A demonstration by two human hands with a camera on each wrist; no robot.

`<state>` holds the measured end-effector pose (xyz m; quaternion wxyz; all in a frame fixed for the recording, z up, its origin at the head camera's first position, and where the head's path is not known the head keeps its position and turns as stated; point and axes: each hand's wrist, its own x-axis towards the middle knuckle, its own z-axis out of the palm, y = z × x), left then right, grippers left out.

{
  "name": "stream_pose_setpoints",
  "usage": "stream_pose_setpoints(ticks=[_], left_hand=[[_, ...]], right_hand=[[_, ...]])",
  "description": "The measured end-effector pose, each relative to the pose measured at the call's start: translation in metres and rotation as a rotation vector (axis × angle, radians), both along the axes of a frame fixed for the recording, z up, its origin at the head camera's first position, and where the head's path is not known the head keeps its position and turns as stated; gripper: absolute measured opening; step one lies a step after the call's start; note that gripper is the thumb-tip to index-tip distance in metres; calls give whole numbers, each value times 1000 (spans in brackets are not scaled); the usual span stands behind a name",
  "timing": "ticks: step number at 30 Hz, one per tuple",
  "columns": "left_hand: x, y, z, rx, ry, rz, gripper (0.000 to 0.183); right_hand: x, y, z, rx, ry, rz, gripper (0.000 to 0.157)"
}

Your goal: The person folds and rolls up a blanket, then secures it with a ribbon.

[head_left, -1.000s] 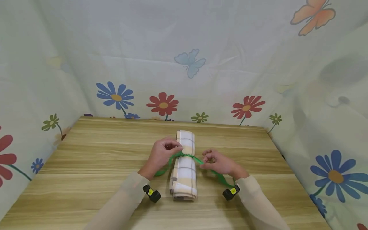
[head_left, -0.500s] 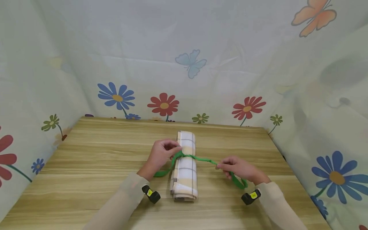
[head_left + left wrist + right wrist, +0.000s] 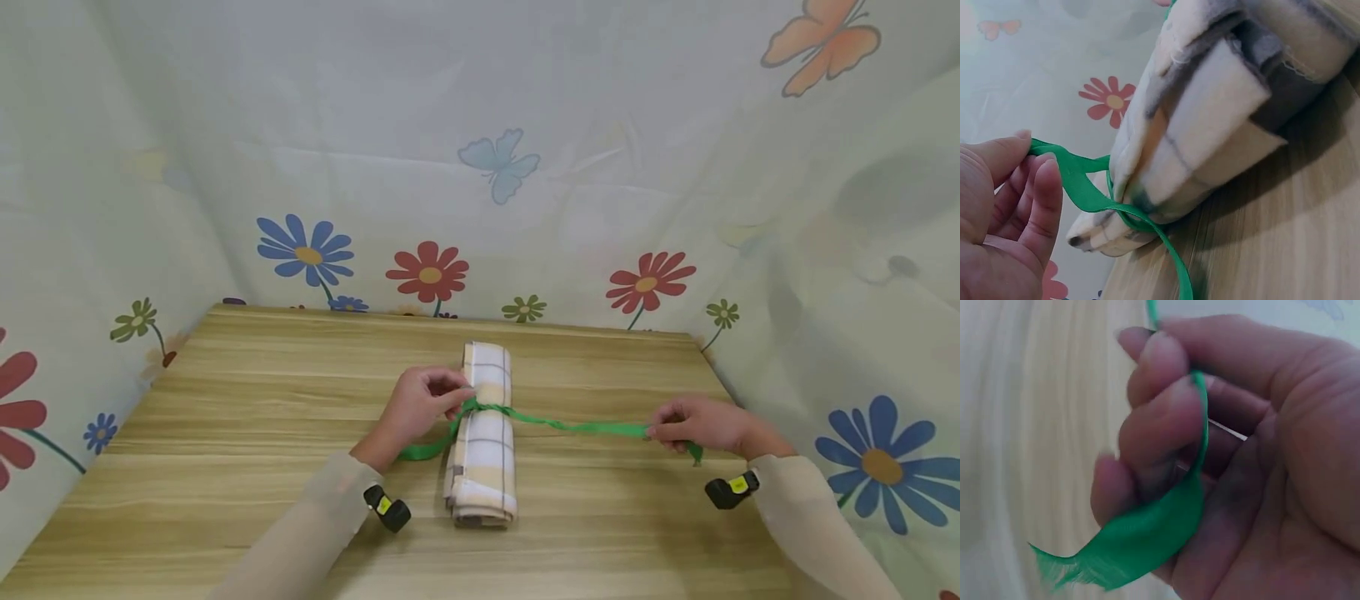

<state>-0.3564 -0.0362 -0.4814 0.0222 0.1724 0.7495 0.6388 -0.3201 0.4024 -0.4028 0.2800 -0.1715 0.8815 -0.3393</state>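
Note:
A rolled plaid cloth (image 3: 486, 467) in white, beige and grey lies lengthwise on the wooden table, its layered end (image 3: 1210, 119) large in the left wrist view. Around its middle runs a green ribbon (image 3: 600, 428), twisted on top. Just left of the roll, my left hand (image 3: 423, 402) pinches a ribbon fold between thumb and fingertips; a loose length hangs below. Well to the right, my right hand (image 3: 708, 423) pinches the other length, which stretches straight from the roll. Its frayed tail (image 3: 1141, 544) dangles past the curled fingers.
The wood-grain table (image 3: 300, 358) extends on both sides of the roll. A pale curtain (image 3: 360, 167) printed with flowers and butterflies encloses the back and sides. Each wrist carries a small black camera (image 3: 387, 507).
My right hand has moved far to the right, sliding along the ribbon toward its end and drawing that length out straight. The left hand and the roll have stayed nearly in place.

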Motion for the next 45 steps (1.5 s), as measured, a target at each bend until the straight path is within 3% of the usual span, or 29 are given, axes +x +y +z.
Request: stream_pose_setpoints(ticks=[4,10,13,16,19,24,28,31,37,45], left_hand=[[2,-4,0,-47,10,-6,11],[7,-9,0,-85,8,-33,11],[9,-11,-2,-104,15,-49,12],[10,-11,-1,-118,12,-54,12],[10,-11,0,-121,6,-56,13],[10,-10,2,-119,22,-60,12],[10,-9,3,-123,33,-61,12],[9,-8,4,-123,43,-66,12],[9,-5,6,-132,58,-72,12],[10,-3,7,-157,50,-45,10]], right_hand=[[-16,-10,12,123,175,32,21],[-53,-62,40,361,608,13,7],[-74,-94,53,425,762,38,8],[-95,-127,59,407,853,54,10],[-118,-155,54,340,879,55,13],[-149,-193,30,162,889,27,15],[-160,-221,16,1,855,62,18],[-162,-238,12,-55,784,129,23],[-163,-241,10,49,641,203,34],[-155,-214,0,53,566,145,33]])
